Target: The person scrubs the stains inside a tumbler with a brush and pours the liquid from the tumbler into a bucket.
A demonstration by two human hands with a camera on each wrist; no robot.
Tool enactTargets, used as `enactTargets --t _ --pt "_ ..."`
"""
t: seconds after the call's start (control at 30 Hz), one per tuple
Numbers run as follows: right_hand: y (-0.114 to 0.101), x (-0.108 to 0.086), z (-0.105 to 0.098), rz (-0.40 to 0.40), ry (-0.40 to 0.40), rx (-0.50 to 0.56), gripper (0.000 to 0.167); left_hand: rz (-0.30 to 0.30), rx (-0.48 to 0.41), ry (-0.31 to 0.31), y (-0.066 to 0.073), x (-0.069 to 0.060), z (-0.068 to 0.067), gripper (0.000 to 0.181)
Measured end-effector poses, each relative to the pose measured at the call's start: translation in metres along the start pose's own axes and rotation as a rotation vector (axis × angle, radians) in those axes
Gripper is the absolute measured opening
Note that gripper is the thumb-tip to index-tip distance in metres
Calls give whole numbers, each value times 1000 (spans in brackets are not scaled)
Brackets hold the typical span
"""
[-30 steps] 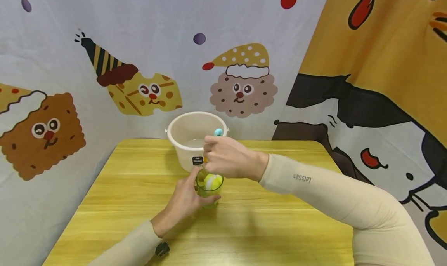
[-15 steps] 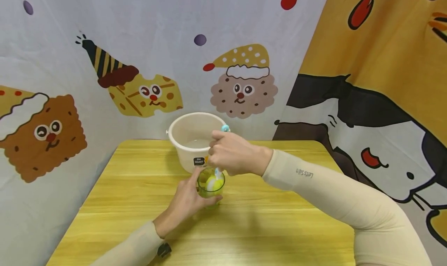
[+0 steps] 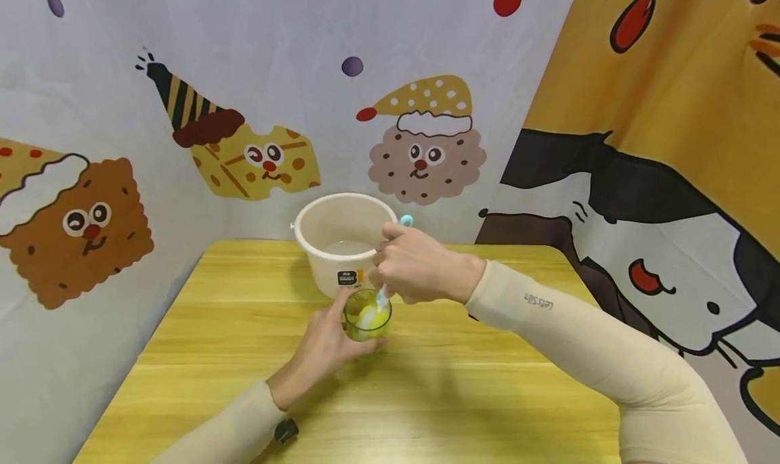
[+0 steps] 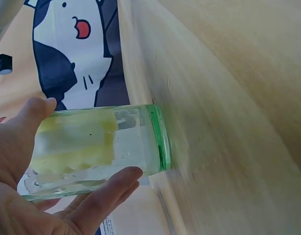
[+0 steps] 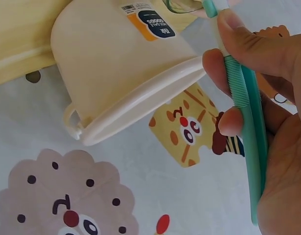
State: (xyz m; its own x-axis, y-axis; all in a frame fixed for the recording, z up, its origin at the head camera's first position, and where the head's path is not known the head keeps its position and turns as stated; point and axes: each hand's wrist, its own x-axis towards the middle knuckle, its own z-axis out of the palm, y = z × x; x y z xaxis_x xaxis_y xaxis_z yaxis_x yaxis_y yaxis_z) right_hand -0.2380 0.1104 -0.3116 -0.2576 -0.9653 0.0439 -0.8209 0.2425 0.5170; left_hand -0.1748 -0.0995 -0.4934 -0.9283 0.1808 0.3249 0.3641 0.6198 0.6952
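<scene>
A clear, green-tinted glass (image 4: 136,142) stands upright on the table in front of the bucket. My left hand (image 3: 323,345) holds it round the side, with thumb and fingers on opposite sides in the left wrist view. Inside sits the yellow and white sponge head (image 3: 370,317) of a cup brush. Above and to the right of the rim, my right hand (image 3: 417,264) grips that brush by its teal handle (image 5: 241,93), fingers wrapped round it. The handle leans to the right, and its blue end (image 3: 406,220) pokes out above the fist.
A cream bucket (image 3: 323,266) with a label stands right behind the glass, close to my right hand. Wood-grain table (image 3: 426,396) extends to both sides and in front. A printed cartoon curtain (image 3: 262,57) hangs behind the table's far edge.
My right hand has shifted to the right, and the brush handle's end has swung right with it. The sponge head stays inside the glass. My left hand holds the glass in nearly the same place.
</scene>
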Motion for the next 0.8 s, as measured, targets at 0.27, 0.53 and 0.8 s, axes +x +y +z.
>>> enactTargets --t 0.27,0.53,0.8 --pt "0 -8 8 58 37 61 17 -7 12 2 0 2 0 101" --pt "-5 -19 17 133 104 131 16 -2 21 9 -2 1 1 100" --pt "-10 -27 23 189 171 145 16 15 32 27 -4 2 2 99"
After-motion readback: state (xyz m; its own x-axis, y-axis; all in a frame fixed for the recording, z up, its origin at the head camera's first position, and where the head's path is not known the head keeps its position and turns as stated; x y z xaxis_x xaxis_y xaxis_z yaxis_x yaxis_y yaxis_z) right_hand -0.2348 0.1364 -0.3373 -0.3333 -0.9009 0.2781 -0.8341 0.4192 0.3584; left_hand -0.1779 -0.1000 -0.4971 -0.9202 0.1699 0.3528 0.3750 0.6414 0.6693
